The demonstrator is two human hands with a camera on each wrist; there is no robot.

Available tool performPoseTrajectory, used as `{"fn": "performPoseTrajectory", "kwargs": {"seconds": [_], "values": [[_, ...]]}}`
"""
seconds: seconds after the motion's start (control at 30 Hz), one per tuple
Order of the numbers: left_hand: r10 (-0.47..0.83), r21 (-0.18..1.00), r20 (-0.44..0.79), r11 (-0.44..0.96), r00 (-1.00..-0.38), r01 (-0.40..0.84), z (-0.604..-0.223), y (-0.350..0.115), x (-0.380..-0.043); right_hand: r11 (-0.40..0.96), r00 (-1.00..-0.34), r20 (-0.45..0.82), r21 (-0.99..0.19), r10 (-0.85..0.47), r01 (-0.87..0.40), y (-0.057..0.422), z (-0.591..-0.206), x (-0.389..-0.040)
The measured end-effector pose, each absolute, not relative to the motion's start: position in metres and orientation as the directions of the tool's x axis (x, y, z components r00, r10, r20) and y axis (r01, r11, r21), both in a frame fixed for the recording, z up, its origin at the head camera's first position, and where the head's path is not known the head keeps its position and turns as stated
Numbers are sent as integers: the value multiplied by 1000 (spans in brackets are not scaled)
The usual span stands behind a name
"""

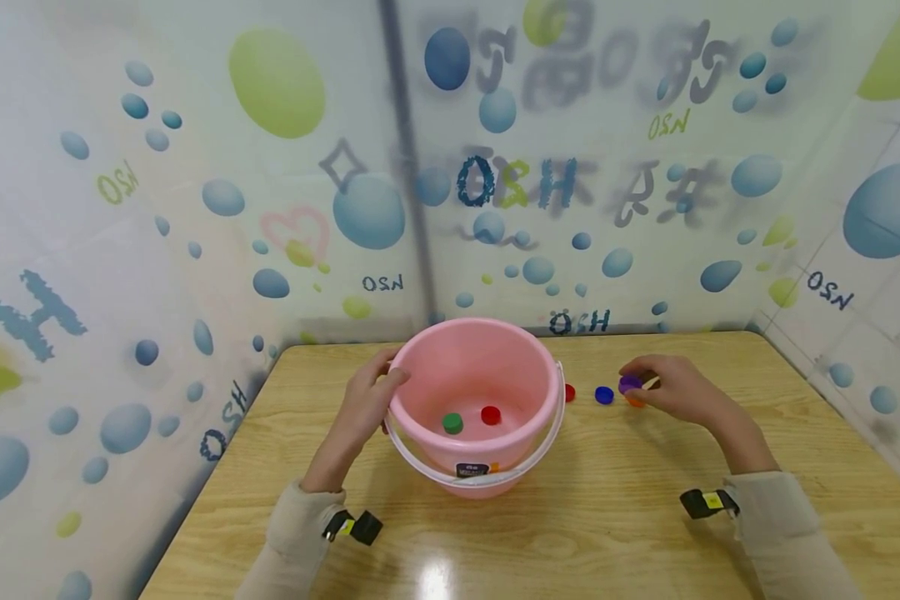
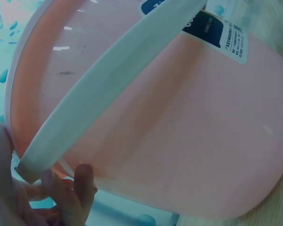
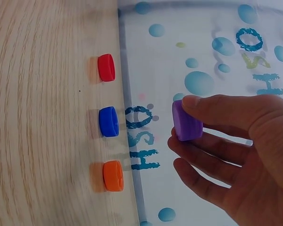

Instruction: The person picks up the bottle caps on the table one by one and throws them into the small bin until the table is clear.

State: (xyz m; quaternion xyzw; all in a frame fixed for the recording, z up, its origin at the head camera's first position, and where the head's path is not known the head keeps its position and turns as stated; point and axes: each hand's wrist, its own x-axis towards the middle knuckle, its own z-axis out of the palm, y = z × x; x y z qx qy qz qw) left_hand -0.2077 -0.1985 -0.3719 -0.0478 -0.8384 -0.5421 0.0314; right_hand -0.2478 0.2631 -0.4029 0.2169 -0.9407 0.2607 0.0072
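A pink bucket (image 1: 472, 467) with a white handle (image 1: 547, 442) stands tilted toward me on the table. My left hand (image 1: 365, 392) grips its rim on the left side; in the left wrist view the fingers (image 2: 83, 181) curl near the handle's end. Inside the bucket lie a green cap (image 1: 452, 423) and a red cap (image 1: 491, 415). Between thumb and fingers, my right hand (image 1: 675, 387) pinches a purple cap (image 3: 187, 121). Below it on the table sit an orange cap (image 3: 113, 176), a blue cap (image 3: 109, 121) and another red cap (image 3: 106, 68), in a row.
The wooden table (image 1: 600, 517) ends at a back wall covered by a sheet (image 1: 450, 250) printed with bubbles and letters. Similar sheeting runs along the left and right sides. The bucket partly hides the red cap on the table in the head view.
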Motion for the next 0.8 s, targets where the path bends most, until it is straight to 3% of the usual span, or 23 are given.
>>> {"fn": "performPoseTrajectory", "kwargs": {"seconds": [0.8], "values": [[56,904,101,411,-993,115,-369,-197,-206,744,-886,118,-501,-449,-443,251,-395,-242]]}}
